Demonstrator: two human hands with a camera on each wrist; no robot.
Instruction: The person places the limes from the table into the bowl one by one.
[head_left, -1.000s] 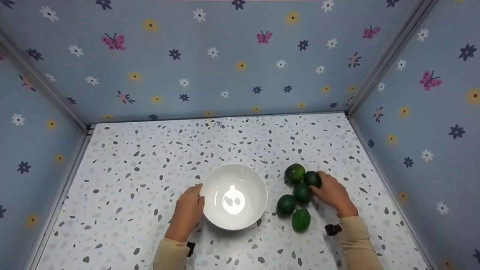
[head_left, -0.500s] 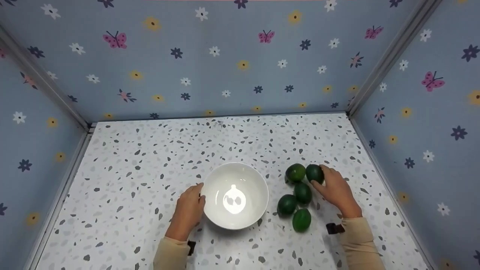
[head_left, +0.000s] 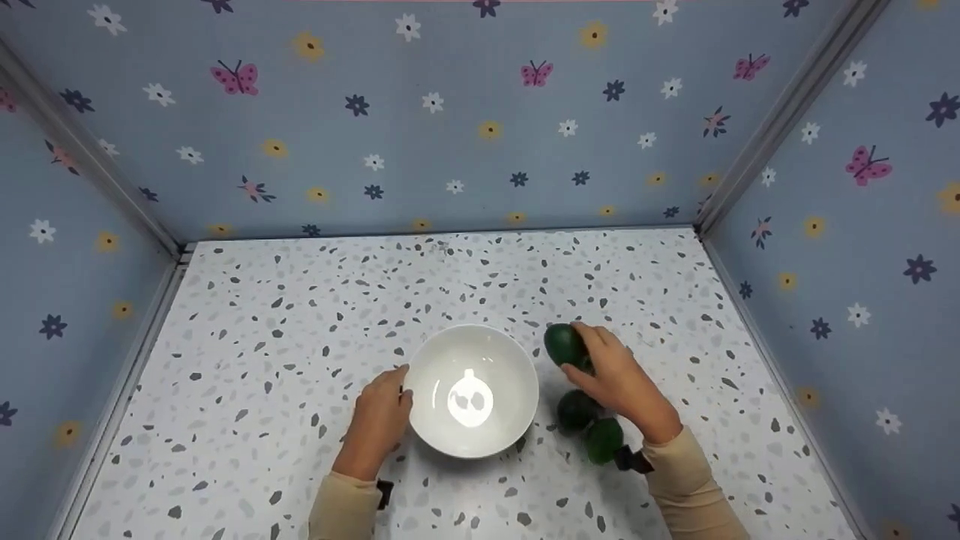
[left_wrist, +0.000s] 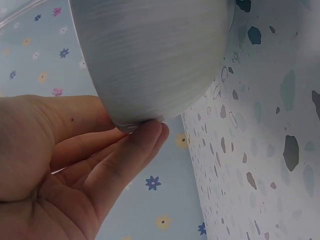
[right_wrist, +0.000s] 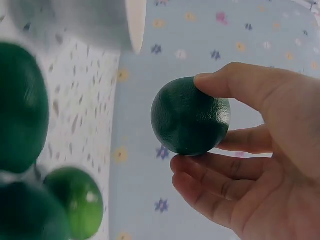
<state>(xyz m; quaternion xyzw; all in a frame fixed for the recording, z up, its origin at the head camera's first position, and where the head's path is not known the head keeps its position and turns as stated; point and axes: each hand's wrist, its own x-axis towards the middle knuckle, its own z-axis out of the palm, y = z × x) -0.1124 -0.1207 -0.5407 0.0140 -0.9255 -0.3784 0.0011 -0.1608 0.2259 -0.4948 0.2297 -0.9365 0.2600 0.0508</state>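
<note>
A white bowl (head_left: 435, 367) stands on the table in the middle of the head view. My left hand (head_left: 381, 412) pinches its left rim between thumb and fingers, and the left wrist view shows this grip on the bowl's wall (left_wrist: 155, 55). To the right of the bowl, my right hand (head_left: 622, 382) holds a dark green lime (head_left: 564, 343) between thumb and fingertips. In the right wrist view this lime (right_wrist: 185, 117) is raised off the table. Two other limes lie under the right wrist, one dark (head_left: 576, 410) and one brighter green (head_left: 600, 436). My right hand mostly hides the rest.
The speckled white table (head_left: 300, 315) is bounded by a blue wall (head_left: 420, 157) with flowers and butterflies at the back, and by side walls left and right. Dark wrist straps show at both sleeves. In the right wrist view, several limes (right_wrist: 20, 105) sit at left.
My right hand has drawn one lime away from the cluster, lifted it, and carried it left toward the bowl. My left hand has stayed on the bowl's rim.
</note>
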